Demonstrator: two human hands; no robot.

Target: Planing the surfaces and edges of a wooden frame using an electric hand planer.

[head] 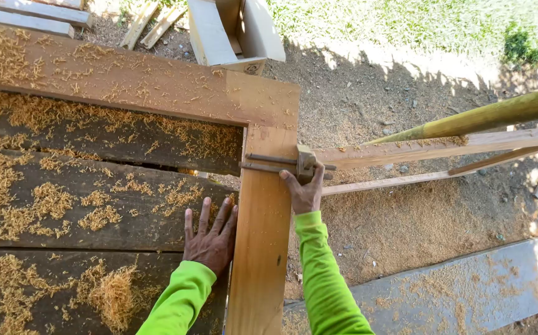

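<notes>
Right now the right hand (306,193) has its fingers (291,181) curled around a wooden marking gauge (304,164), whose block sits against the edge of the upright pale plank (263,236) with its twin stems across the face. Left hand (211,239) lies flat, fingers spread wide, holding nothing, on the dark bench (64,217) just beside the plank. Shavings (45,201) litter the bench. An open white cardboard box (235,31) sits on the dirt beyond, top centre. A green bamboo pole (486,115) slants at right.
</notes>
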